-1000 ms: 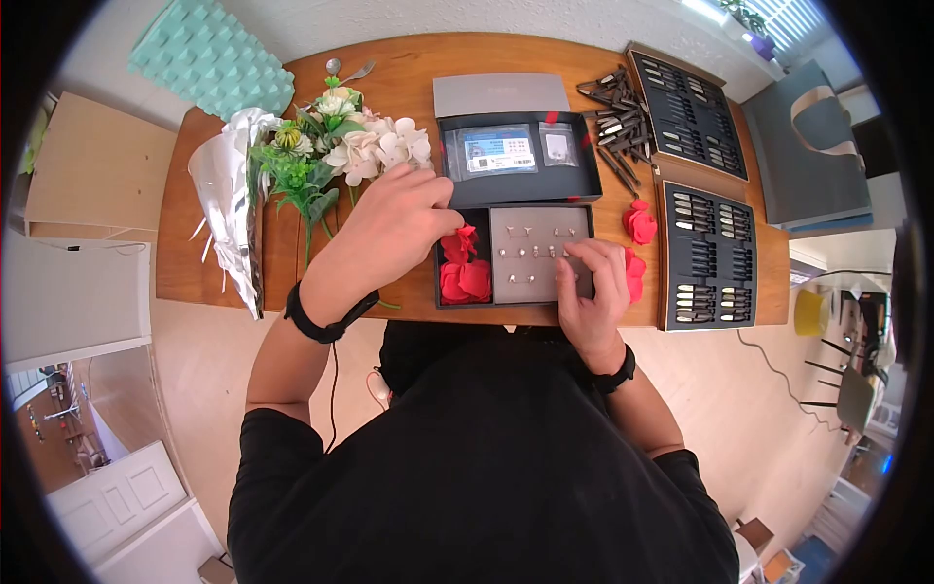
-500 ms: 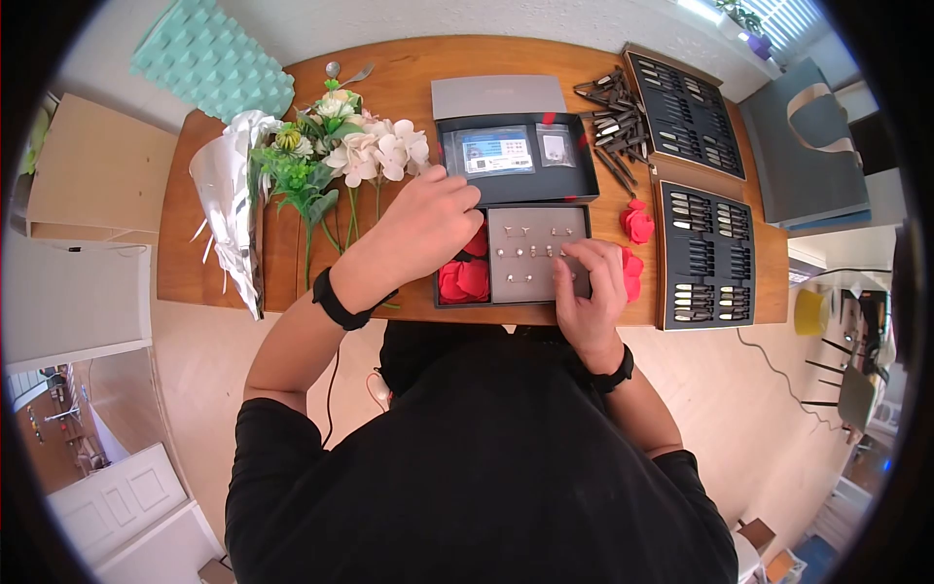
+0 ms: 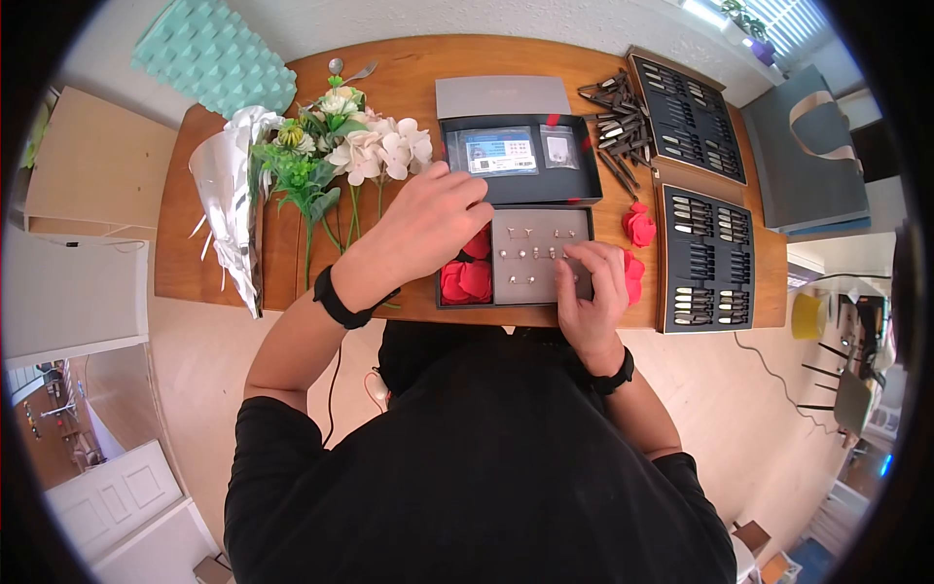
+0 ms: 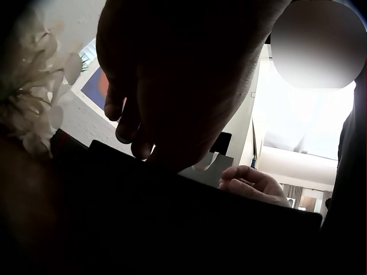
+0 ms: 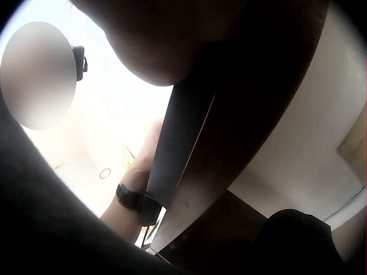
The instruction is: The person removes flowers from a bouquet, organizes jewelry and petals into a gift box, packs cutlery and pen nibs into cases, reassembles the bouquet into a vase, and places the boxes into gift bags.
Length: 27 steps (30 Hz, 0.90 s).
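In the head view a dark box (image 3: 462, 304) lies near the table's front edge. Its left compartment has red fabric flowers (image 3: 465, 282); its right part carries a grey panel (image 3: 508, 292) with several small earrings or studs (image 3: 522, 279). My left hand (image 3: 428, 224) reaches over the left compartment, bent at the knuckles, fingers pointing down past the rim in the left wrist view. Its fingertips and part of the flowers are hidden, so I cannot tell whether it grips one. My right hand (image 3: 595, 287) rests loosely at the box's right side, fingertips over the panel.
Behind is a second open box part (image 3: 569, 190) with packets. Red flowers (image 3: 638, 225) lie at the right beside two cases of black pieces (image 3: 707, 258) and a loose pile (image 3: 620, 122). Leftward are artificial flowers (image 3: 360, 156), foil wrap (image 3: 229, 185) and a turquoise textured object (image 3: 214, 58).
My left hand has moved right, from the compartment's left edge to over its upper part, covering red petals that showed earlier. My right hand has stayed in place.
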Each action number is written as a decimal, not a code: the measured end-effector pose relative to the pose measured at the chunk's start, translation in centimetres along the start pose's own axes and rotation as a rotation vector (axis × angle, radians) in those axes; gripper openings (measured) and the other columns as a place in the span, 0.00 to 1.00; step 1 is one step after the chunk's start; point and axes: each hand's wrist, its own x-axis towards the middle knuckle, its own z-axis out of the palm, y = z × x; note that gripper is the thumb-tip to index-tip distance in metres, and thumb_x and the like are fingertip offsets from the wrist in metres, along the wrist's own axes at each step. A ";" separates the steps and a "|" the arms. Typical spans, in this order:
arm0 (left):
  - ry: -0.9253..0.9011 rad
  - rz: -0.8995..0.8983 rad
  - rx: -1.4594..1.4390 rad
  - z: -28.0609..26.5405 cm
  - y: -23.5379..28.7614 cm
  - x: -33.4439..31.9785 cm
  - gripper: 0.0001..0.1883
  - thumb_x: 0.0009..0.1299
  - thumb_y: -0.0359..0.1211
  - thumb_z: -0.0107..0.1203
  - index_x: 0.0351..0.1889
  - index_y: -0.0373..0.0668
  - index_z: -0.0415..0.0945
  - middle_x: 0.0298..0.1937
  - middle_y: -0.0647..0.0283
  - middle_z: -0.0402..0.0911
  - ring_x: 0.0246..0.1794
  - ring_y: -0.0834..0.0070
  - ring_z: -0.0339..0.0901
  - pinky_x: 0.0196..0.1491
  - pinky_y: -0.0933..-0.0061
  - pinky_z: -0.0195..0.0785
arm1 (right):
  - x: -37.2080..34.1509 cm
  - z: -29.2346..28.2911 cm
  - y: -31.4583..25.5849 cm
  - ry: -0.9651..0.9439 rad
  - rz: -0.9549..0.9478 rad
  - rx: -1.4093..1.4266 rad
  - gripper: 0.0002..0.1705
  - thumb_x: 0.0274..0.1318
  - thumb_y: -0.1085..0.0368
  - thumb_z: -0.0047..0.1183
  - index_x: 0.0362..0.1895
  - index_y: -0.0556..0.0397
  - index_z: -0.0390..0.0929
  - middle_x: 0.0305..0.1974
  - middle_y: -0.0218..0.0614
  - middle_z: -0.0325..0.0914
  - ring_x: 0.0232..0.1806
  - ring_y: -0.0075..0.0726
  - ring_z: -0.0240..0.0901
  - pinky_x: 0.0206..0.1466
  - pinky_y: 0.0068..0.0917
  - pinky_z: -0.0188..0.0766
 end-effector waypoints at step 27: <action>-0.134 -0.117 -0.051 -0.5 1.8 -2.1 0.19 0.62 0.38 0.82 0.47 0.42 0.89 0.40 0.62 0.86 0.47 0.62 0.84 0.54 0.59 0.75 | 0.1 0.0 0.0 -0.012 0.002 0.017 0.17 0.60 0.80 0.75 0.52 0.57 0.88 0.48 0.45 0.87 0.48 0.52 0.82 0.49 0.42 0.76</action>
